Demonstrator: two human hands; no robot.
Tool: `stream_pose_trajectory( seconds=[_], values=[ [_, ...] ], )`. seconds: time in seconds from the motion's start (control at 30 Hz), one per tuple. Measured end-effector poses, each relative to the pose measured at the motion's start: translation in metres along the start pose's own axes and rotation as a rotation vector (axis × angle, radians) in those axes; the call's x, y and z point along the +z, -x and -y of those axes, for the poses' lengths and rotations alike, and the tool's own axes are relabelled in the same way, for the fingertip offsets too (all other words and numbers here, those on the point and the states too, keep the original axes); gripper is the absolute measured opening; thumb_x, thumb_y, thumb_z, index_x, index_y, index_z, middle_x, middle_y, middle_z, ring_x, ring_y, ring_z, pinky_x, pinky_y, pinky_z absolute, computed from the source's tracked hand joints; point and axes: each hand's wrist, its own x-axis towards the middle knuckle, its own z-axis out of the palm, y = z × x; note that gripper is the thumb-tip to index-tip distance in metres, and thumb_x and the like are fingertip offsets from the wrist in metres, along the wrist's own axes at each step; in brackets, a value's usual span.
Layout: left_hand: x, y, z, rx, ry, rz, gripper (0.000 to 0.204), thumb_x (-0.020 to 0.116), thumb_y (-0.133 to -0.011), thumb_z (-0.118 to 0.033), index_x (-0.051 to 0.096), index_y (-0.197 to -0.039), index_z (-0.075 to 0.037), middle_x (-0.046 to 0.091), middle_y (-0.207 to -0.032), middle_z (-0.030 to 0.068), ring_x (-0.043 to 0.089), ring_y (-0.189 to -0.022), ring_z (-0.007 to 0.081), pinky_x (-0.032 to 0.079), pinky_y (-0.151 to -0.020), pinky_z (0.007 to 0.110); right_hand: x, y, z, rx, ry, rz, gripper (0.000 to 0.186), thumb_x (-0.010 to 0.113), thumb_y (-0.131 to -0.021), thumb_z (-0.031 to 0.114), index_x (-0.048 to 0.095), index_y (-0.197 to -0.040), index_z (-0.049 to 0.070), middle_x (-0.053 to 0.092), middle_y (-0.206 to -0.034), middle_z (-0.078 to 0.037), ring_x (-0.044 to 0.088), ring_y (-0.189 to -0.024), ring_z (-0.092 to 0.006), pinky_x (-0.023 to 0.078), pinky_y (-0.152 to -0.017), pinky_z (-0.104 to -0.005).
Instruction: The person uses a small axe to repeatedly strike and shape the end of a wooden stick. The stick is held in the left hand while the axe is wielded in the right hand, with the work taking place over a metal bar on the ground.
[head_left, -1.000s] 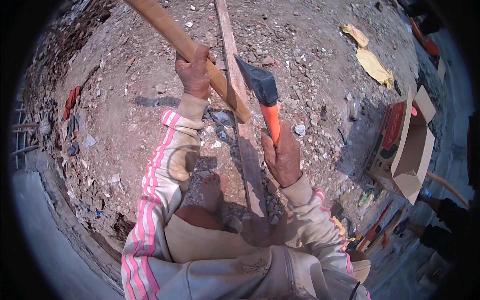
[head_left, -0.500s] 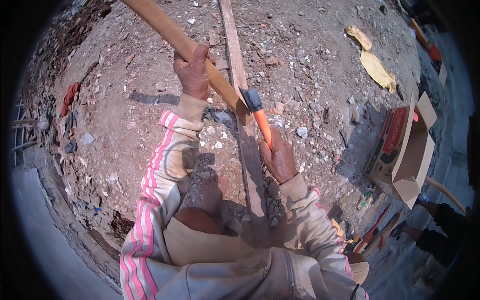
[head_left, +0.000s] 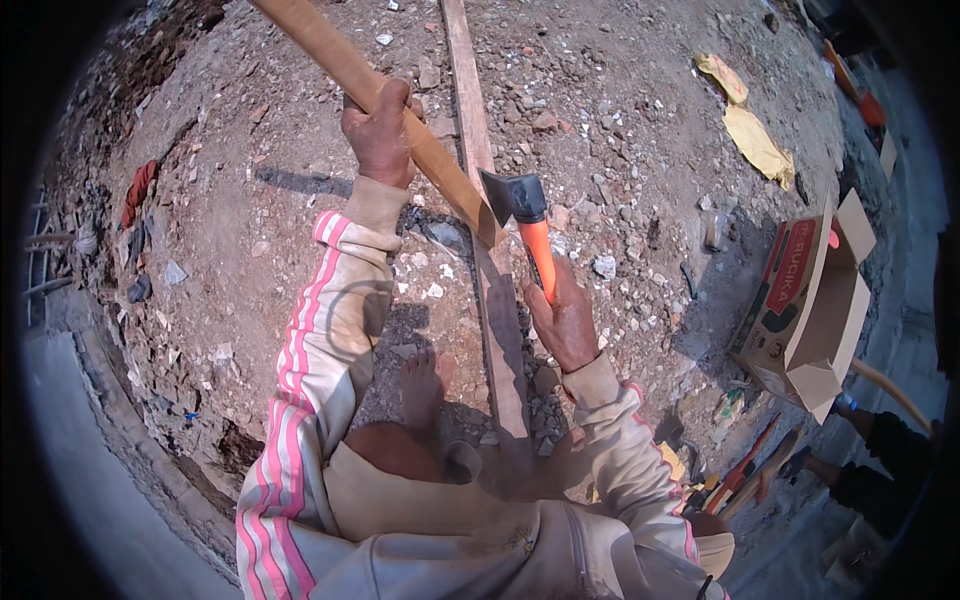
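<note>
With my left hand (head_left: pixel 378 135) I grip a tan wooden piece (head_left: pixel 335 55), held slanting, its lower end over a long weathered plank (head_left: pixel 458 50) on the ground; whether it touches the plank I cannot tell. My right hand (head_left: pixel 562 320) is closed round the orange handle of an axe (head_left: pixel 535 243). The black axe head (head_left: pixel 513 195) is at the right side of the wood's lower end, its edge touching or very close. My bare foot (head_left: pixel 423 385) is left of the plank.
Rubble and dirt surround me. An open cardboard box (head_left: pixel 826 322) lies at the right, with yellow paper scraps (head_left: pixel 755 145) above it. Tools (head_left: pixel 740 470) and another person's dark-clothed legs (head_left: pixel 880 460) are at lower right. A concrete ledge (head_left: pixel 105 450) runs along the lower left.
Since a second ago the axe in my right hand has come down from a raised position to the lower end of the wood. My left hand has shifted slightly left, still gripping the wood.
</note>
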Motion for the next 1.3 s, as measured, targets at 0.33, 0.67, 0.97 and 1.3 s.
stream_pose_trajectory(
  seconds=[0.33,0.67,0.97,1.3],
  values=[
    [0.001,-0.017,-0.007,0.003,0.018,0.003,0.017,0.070,-0.087,-0.006,0.056,-0.096,-0.002,0.058,-0.075,0.0059,0.057,-0.059,0.0163,0.051,-0.054,0.030,0.017,-0.011,-0.020,0.056,0.151,0.048,0.034,0.068,-0.095,0.022,0.057,-0.122,0.004,0.066,-0.086,-0.026,0.069,-0.082,-0.0469,0.051,-0.065,-0.0504],
    [0.003,-0.036,-0.015,0.036,0.043,0.011,0.023,0.072,-0.085,-0.007,0.054,-0.099,-0.003,0.058,-0.077,0.0064,0.059,-0.060,0.0177,0.052,-0.053,0.031,-0.002,-0.034,0.032,-0.176,-0.112,-0.197,0.025,0.068,-0.094,0.017,0.056,-0.112,0.003,0.066,-0.082,-0.022,0.068,-0.074,-0.0436,0.050,-0.061,-0.0466],
    [0.005,-0.027,-0.008,0.039,0.049,-0.001,0.022,0.071,-0.086,-0.006,0.054,-0.099,-0.004,0.058,-0.076,0.0062,0.058,-0.057,0.0174,0.051,-0.051,0.031,-0.020,-0.023,0.018,-0.012,-0.157,-0.096,0.026,0.069,-0.092,0.015,0.056,-0.112,0.003,0.064,-0.081,-0.020,0.069,-0.074,-0.0375,0.051,-0.064,-0.0408],
    [-0.011,-0.006,-0.022,0.047,0.023,-0.045,0.019,0.070,-0.086,-0.006,0.054,-0.096,-0.004,0.059,-0.074,0.0074,0.058,-0.056,0.0175,0.050,-0.049,0.030,-0.020,-0.008,0.028,-0.013,-0.052,-0.010,0.031,0.070,-0.089,0.013,0.058,-0.116,0.003,0.066,-0.085,-0.024,0.068,-0.082,-0.0458,0.053,-0.068,-0.0459]
  ],
)
